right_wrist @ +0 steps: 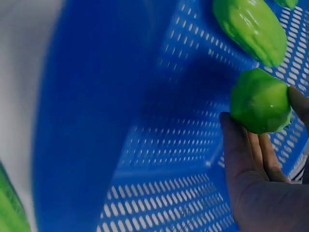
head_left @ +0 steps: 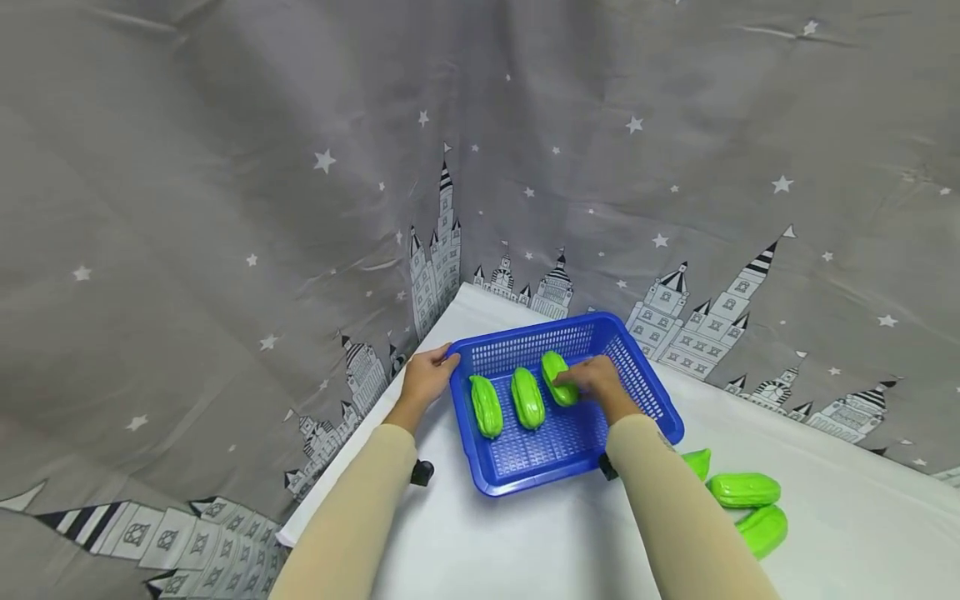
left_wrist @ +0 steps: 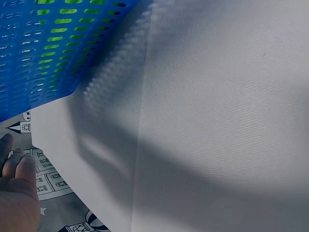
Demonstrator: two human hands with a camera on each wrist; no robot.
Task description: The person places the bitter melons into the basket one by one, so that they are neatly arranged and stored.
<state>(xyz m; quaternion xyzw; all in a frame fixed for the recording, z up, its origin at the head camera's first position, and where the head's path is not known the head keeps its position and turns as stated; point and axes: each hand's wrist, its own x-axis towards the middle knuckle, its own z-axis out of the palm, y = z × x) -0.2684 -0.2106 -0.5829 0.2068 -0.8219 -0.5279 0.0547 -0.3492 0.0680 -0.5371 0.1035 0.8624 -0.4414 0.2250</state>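
Note:
A blue plastic basket (head_left: 555,479) with slotted walls rests on the white table. Inside lie three bright green ridged gourds: one at the left (head_left: 487,407), one in the middle (head_left: 528,398), and a third (head_left: 557,379) at the right. My right hand (head_left: 600,385) is in the basket and pinches the third gourd between thumb and fingers; the right wrist view shows this gourd (right_wrist: 260,101) end-on, touching the fingertips. At the basket's far left corner, my left hand (head_left: 426,379) grips the rim. Only some left fingers (left_wrist: 24,169) show beneath the basket in the left wrist view.
Several more green gourds (head_left: 744,490) lie on the white table (head_left: 525,550) to the right of the basket, partly hidden by my right sleeve. A grey curtain (head_left: 525,125) printed with castles and stars hangs behind the table and along its left side.

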